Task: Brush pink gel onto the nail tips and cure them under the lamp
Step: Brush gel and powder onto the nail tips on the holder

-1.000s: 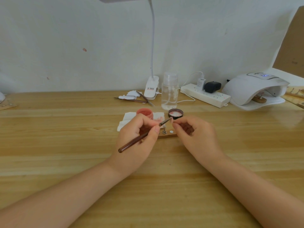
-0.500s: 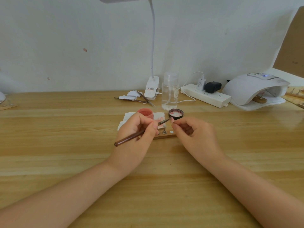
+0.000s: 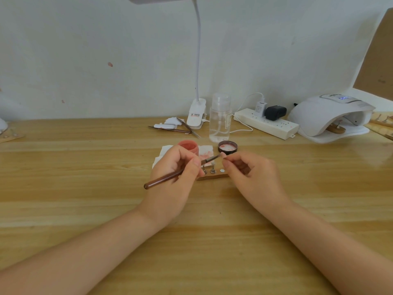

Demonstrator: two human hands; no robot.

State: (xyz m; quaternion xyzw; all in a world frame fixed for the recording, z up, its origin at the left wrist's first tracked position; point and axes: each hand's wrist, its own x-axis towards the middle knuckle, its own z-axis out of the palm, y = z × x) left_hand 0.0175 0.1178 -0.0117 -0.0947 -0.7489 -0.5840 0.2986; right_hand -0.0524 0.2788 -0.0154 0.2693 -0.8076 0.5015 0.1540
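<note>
Nail tip pinched by right-hand fingers, brush touching

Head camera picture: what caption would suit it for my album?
Left hand brushes pink gel with a brush onto a nail tip pinched by the right hand.

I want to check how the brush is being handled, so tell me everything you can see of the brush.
The brush is slim, with a glossy dark brown handle, a short metal ferrule and a small tip. It lies tilted, rounded butt end low toward the left, tip raised to the right. The left hand grips it near the ferrule like a pen. Its tip meets the small nail tip pinched by the right hand, above the wooden holder.
</note>
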